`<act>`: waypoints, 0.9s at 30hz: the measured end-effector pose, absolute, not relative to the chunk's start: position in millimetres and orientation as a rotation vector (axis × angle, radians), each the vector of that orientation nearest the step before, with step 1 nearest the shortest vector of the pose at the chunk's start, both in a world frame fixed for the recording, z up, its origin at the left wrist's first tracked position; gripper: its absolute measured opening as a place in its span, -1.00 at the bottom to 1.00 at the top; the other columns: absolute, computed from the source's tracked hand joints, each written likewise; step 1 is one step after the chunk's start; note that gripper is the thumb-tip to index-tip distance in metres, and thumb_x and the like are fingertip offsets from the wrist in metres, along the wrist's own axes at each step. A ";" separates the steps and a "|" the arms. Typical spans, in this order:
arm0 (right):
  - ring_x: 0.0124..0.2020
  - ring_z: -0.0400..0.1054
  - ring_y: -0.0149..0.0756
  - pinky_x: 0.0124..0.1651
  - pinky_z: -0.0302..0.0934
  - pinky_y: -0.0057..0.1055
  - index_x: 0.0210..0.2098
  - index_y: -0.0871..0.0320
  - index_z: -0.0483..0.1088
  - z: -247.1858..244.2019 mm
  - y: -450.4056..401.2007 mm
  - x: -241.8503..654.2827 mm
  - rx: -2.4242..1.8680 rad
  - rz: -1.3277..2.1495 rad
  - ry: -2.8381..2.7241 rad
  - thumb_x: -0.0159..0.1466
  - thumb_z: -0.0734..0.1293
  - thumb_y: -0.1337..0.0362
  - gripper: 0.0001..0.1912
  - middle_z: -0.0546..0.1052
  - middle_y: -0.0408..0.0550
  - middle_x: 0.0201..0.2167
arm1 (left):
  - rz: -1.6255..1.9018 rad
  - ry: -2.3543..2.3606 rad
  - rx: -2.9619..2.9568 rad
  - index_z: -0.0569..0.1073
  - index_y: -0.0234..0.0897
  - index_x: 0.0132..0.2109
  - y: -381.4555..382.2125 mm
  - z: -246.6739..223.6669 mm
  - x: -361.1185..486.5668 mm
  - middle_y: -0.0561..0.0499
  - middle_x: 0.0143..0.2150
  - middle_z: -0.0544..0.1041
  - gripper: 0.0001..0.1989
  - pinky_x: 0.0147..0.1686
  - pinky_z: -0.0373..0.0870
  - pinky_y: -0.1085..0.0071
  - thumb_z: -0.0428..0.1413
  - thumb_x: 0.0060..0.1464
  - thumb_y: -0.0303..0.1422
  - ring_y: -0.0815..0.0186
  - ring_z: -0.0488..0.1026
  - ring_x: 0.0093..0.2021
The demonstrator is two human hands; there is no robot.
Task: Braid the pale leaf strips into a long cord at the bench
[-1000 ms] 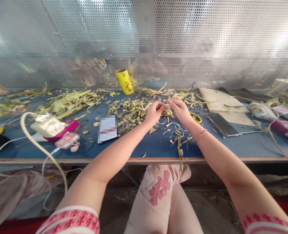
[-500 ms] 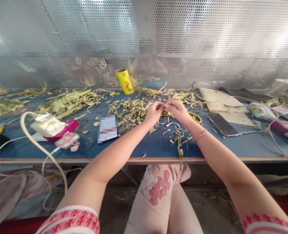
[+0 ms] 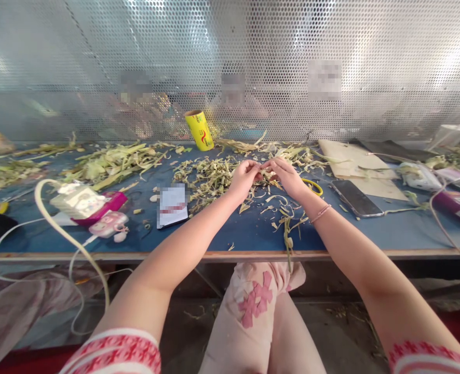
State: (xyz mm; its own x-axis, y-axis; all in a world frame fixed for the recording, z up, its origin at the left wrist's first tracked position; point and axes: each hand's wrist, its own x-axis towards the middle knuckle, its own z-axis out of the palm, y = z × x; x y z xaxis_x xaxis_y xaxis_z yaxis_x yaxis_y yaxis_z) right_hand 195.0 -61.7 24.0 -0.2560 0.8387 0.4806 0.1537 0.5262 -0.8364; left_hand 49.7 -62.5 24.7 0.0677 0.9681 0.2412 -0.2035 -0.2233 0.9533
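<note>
The left hand [image 3: 245, 177] and right hand [image 3: 287, 175] meet at their fingertips, thumbs and forefingers bent in a pinch; whether a scrap is caught between them is too small and hidden to tell. The bits [image 3: 210, 179], pale green and curled, lie under the fingers and spread out to the left of the left hand. They look feather-light, dry outside and a little springy, so they would likely bend before snapping, though the thin strips could tear. Fingertips suit them best, taken at the thicker end. A longer stalk [image 3: 287, 231], nearer the body than the right hand, hangs past the table [image 3: 230, 255] edge and looks limp.

Just right of the right hand is a yellow loop [image 3: 320, 190], with a phone [image 3: 356, 198] beyond it. Of the containers, a tube [image 3: 199, 131] stands tilted beyond the left hand, open at the top, its inside hidden lower down. Far right of the right hand, a cup [image 3: 451, 137] looks translucent; its contents cannot be made out.
</note>
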 end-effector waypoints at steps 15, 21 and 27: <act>-0.34 0.34 -0.36 -0.24 0.21 -0.35 -0.25 0.12 0.43 34.0 -65.3 194.9 -0.952 0.516 -1.574 0.12 0.33 0.26 -0.81 0.49 -0.11 -0.38 | 1.401 0.850 1.438 0.32 -0.31 -0.40 -56.4 16.4 48.7 0.11 -0.51 0.41 -0.89 -0.43 0.35 0.52 0.09 0.07 -0.42 0.52 0.37 -0.55; -0.34 0.35 -0.33 -0.22 0.23 -0.32 -0.39 0.12 0.46 32.2 -65.7 192.5 -0.875 0.564 -1.604 0.11 0.37 0.18 -0.85 0.50 -0.11 -0.41 | 1.379 0.830 1.471 0.33 -0.31 -0.38 -56.0 14.4 48.6 0.10 -0.49 0.44 -0.83 -0.41 0.36 0.51 0.15 0.03 -0.32 0.51 0.37 -0.54; -0.26 0.39 -0.28 -0.09 0.25 -0.27 -0.44 0.10 0.49 30.7 -63.4 193.1 -0.781 0.537 -1.711 0.14 0.34 0.00 -0.70 0.54 -0.09 -0.38 | 1.383 0.803 1.413 0.34 -0.31 -0.39 -56.5 15.6 49.2 0.12 -0.51 0.41 -0.78 -0.41 0.36 0.51 0.18 -0.01 -0.26 0.52 0.36 -0.53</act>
State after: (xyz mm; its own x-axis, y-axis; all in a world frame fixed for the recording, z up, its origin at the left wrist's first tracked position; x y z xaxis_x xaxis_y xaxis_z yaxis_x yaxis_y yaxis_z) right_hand 193.1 -63.4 30.7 -0.1569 0.7348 0.6599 0.2260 0.6771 -0.7003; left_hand 49.2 -56.5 15.6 0.1388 0.9303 0.3395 -0.1659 -0.3162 0.9341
